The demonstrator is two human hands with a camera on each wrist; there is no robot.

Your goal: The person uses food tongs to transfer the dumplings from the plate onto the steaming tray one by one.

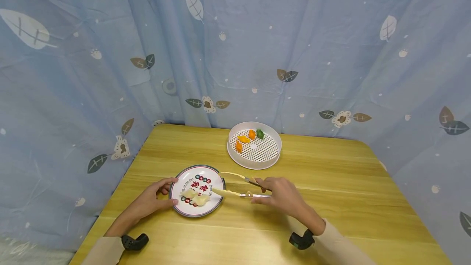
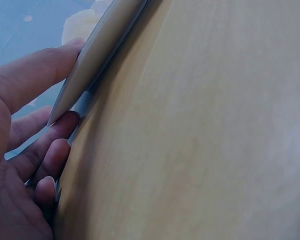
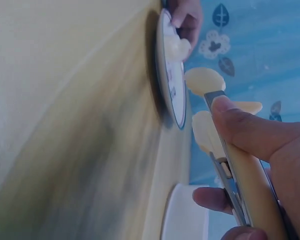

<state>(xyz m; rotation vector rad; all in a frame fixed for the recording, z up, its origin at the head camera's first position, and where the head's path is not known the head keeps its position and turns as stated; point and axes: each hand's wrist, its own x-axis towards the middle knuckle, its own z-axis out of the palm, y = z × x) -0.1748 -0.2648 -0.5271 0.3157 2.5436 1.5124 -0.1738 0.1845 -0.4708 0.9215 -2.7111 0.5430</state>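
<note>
My left hand (image 1: pixel 152 199) grips the left rim of a white plate (image 1: pixel 191 171) with a dark-edged border and red lettering. Thumb and fingers pinch that rim in the left wrist view. Two pale dumplings (image 1: pixel 200 200) lie on the plate's lower part. My right hand (image 1: pixel 282 194) holds tongs (image 1: pixel 229 193) with metal handles and pale yellow heads. The tongs' heads are spread apart at the plate's right edge, with nothing between them. In the right wrist view the thumb presses one handle of the tongs (image 3: pixel 250 180).
Behind the plate stands a round white tray (image 1: pixel 254 165) with a perforated base. Several small orange, yellow and green dumpling-like pieces (image 1: pixel 243 139) lie in it. The wooden table (image 1: pixel 331 167) meets a blue patterned curtain (image 1: pixel 250 44) at its back.
</note>
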